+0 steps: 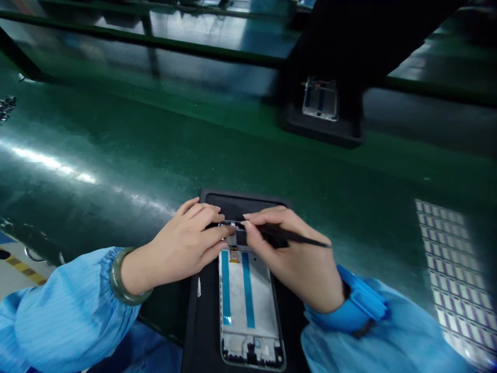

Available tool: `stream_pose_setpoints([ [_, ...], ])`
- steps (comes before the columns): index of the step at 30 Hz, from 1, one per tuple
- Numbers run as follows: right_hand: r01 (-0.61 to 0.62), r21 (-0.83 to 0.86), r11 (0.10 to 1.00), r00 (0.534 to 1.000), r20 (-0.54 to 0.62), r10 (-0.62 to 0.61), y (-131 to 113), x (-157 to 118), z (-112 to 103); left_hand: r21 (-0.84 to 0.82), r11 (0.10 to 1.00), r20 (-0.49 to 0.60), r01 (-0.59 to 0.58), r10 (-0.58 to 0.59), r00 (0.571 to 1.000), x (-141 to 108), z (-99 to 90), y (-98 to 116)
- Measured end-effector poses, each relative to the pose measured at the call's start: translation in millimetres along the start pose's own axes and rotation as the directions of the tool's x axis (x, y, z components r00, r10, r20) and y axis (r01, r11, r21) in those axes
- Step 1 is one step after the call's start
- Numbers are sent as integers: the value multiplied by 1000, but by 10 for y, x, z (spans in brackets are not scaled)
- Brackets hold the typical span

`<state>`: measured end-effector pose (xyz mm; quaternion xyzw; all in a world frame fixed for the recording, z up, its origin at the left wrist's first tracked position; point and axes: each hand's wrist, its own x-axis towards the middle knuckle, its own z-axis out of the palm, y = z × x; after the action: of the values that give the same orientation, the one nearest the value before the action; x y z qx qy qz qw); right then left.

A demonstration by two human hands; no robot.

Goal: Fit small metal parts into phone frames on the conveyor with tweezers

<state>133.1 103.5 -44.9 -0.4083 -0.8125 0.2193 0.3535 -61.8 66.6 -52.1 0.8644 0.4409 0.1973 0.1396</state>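
A phone mid-frame (236, 295) with two blue adhesive strips lies in a black foam tray (204, 316). My left hand (190, 235) rests at its top left, fingertips pressed on the frame's upper end. In my right hand (289, 251) is a pair of dark tweezers (298, 237), gripped like a pen, their tip at the top of the frame beside my left fingers. Just below the fingertips shows a small orange flex cable (234, 256). What the tweezer tip touches is hidden by my fingers.
On the green bench (155, 140), a second black tray (322, 127) at the back holds another phone frame (320, 101). A sheet of small labels or parts (452, 269) lies at the right. A white scrap (199, 286) sits on the near tray's left edge.
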Motion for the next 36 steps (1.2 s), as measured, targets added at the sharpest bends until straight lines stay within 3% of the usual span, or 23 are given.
stream_pose_setpoints([
  [3, -119, 203, 972, 990, -51, 131, 133, -26, -26, -10, 1000, 9, 3, -3, 1000, -13, 9, 1],
  [5, -124, 256, 959, 988, -60, 144, 170, -30, -37, -20, 1000, 9, 5, -5, 1000, -17, 12, 2],
  [13, -44, 161, 986, 999, 4, 44, 134, -16, -20, -41, 999, -8, 4, -4, 1000, -13, 12, -6],
  [36, -7, 168, 986, 998, 66, -4, 148, -19, -29, -40, 999, -14, 7, -7, 1000, -11, 0, -5],
])
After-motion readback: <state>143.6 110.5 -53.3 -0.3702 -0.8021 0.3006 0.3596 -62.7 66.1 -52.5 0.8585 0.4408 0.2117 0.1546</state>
